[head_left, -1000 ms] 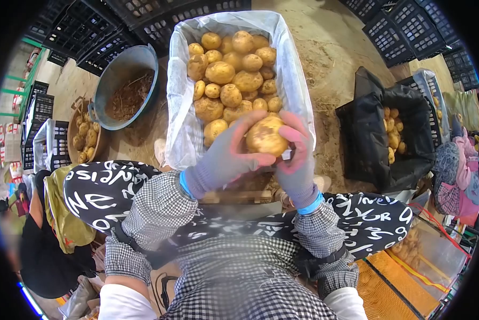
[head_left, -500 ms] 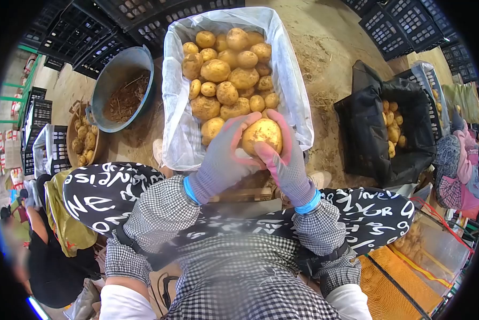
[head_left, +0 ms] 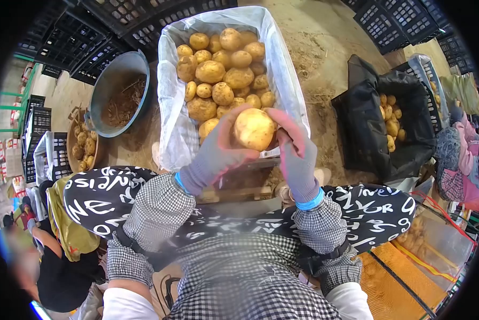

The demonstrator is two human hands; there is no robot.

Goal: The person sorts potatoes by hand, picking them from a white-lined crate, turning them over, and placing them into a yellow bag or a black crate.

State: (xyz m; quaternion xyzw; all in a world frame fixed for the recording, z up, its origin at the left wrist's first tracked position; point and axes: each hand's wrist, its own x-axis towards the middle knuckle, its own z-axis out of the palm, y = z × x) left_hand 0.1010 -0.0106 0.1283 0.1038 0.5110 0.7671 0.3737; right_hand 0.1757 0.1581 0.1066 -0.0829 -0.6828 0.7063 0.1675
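A large yellow potato [head_left: 254, 129] is held up between both gloved hands, over the near end of a white-lined crate [head_left: 172, 114]. My left hand [head_left: 218, 154] grips its left side and underside, thumb stretched below it. On the right, my right hand [head_left: 297, 149] has its fingers curled against the potato's side. Both gloves are grey with pink fingers and have blue bands at the wrists. Beyond the hands, several potatoes [head_left: 210, 71] of mixed sizes lie in the crate, some with dirt on them. The nearest part of the crate's contents is hidden by the hands.
At left stand a blue-grey tub [head_left: 97, 90] with soil in it and a brown basin [head_left: 73, 138] of potatoes. A black-lined crate [head_left: 356, 128] with potatoes stands at right. Black plastic crates [head_left: 138, 26] are stacked behind. Another person [head_left: 63, 272] is at lower left.
The potato has been turned in my hands and shifted slightly left, now showing a paler, smoother face. My right fingers have moved to its side. The view has shifted a little.
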